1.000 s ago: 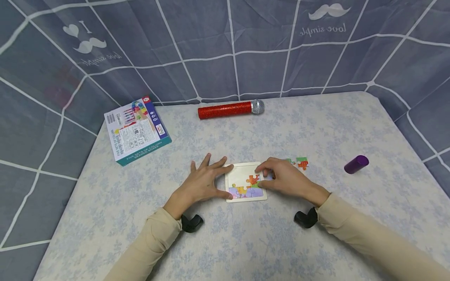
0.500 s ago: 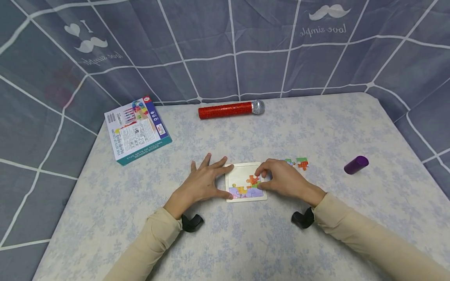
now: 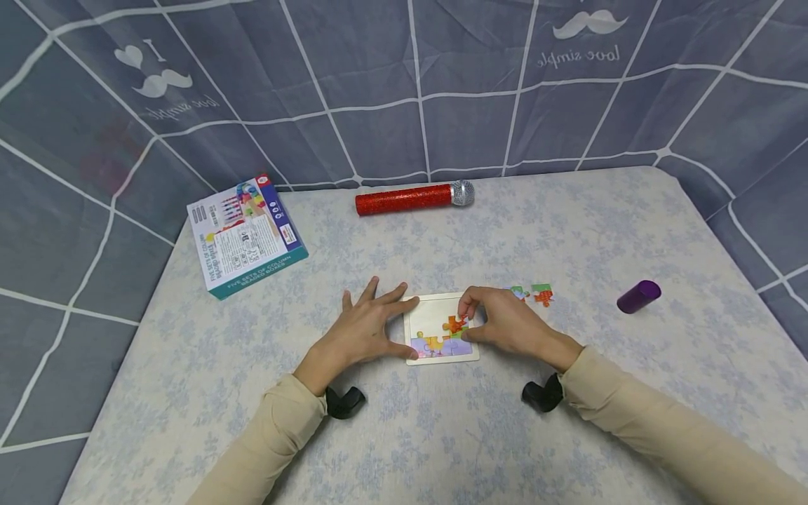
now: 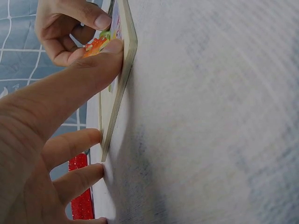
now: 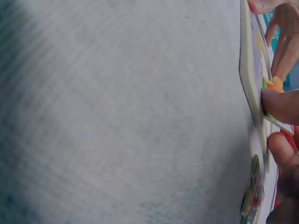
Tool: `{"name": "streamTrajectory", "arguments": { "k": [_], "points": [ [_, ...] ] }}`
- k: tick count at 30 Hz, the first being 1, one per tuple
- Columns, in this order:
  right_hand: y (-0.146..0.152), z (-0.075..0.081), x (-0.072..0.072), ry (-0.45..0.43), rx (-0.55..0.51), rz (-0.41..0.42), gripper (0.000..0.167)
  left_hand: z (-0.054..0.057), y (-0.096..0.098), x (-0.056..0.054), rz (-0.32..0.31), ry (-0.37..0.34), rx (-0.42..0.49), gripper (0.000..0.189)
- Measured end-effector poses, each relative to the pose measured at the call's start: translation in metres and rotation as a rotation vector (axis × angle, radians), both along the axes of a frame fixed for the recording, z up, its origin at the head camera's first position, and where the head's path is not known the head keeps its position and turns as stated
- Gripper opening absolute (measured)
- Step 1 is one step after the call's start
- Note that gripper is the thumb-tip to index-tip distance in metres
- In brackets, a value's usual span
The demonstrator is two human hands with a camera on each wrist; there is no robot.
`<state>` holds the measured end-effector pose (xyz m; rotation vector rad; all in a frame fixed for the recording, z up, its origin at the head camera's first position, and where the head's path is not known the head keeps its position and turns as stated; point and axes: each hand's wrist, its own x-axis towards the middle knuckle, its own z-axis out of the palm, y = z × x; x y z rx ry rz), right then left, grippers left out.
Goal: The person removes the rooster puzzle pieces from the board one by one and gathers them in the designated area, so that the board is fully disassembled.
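A small white-framed jigsaw tray [image 3: 442, 361] lies on the table, its lower rows filled with lilac and yellow pieces [image 3: 435, 346]. Spread around the tray's left side, my left hand [image 3: 361, 327] rests its thumb on the lower left corner and its forefinger on the upper left rim. My right hand [image 3: 513, 322] pinches an orange and green puzzle piece [image 3: 453, 324] between thumb and fingers, over the tray's right side. In the right wrist view this piece [image 5: 276, 84] stands tilted above the tray, partly hidden by the thumb.
Loose puzzle pieces [image 3: 543, 294] lie just beyond my right hand. A red glittery microphone [image 3: 404, 199] lies toward the back, and a boxed toy set [image 3: 246, 235] sits back left. Off to the right is a purple cylinder [image 3: 639, 297]. Tile-patterned cloth [image 3: 372, 84] hangs behind the table.
My right hand has shifted slightly left, and the orange piece in its fingers now looks tilted up from the tray. The left hand and tray stay in place.
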<state>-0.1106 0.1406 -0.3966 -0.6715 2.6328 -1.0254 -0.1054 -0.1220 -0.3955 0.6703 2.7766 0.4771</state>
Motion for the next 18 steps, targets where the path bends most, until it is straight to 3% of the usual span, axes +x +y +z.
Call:
{"name": "streamTrajectory", "arguments": {
  "k": [8, 18],
  "points": [
    [0.0033, 0.0026, -0.0011, -0.074, -0.082, 0.003, 0.016, 0.0002, 0.0004, 0.0004, 0.004, -0.002, 0.003, 0.090],
    [0.0091, 0.0023, -0.0046, -0.175, -0.142, -0.028, 0.013, 0.0012, 0.0009, 0.0004, 0.000, 0.005, -0.002, 0.090]
  ]
}}
